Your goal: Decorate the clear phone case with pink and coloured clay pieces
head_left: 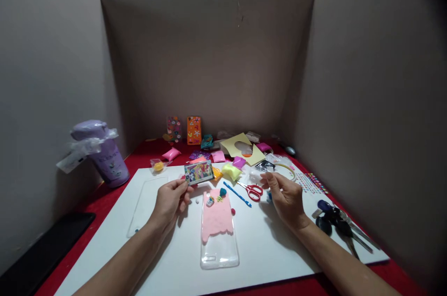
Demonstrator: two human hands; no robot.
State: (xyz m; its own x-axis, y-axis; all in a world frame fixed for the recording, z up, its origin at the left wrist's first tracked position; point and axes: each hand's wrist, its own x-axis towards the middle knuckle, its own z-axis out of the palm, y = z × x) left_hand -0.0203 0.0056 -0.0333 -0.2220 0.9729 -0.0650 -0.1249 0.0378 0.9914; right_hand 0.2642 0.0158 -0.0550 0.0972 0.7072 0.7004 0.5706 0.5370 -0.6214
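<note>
My left hand (172,198) pinches a small card (199,172) with colourful cartoon figures, held up by its lower left corner above the board. My right hand (284,196) hovers right of the red-handled scissors (254,191), fingers curled with thumb and fingertips together; what they hold, if anything, is too small to make out. Between my hands lies a clear phone case (220,256). Pink clay (217,219) with a wavy lower edge covers its upper part, bearing small coloured clay pieces, one a dark teal lump (222,191). A blue modelling tool (237,194) lies beside the case.
The white board (167,259) rests on red cloth. Another clear case (146,207) lies left, keys (337,224) right. Behind are clay packets (231,171), cut yellow card (232,144) and a decorated orange case (194,130). A purple wrapped tumbler (110,161) stands left.
</note>
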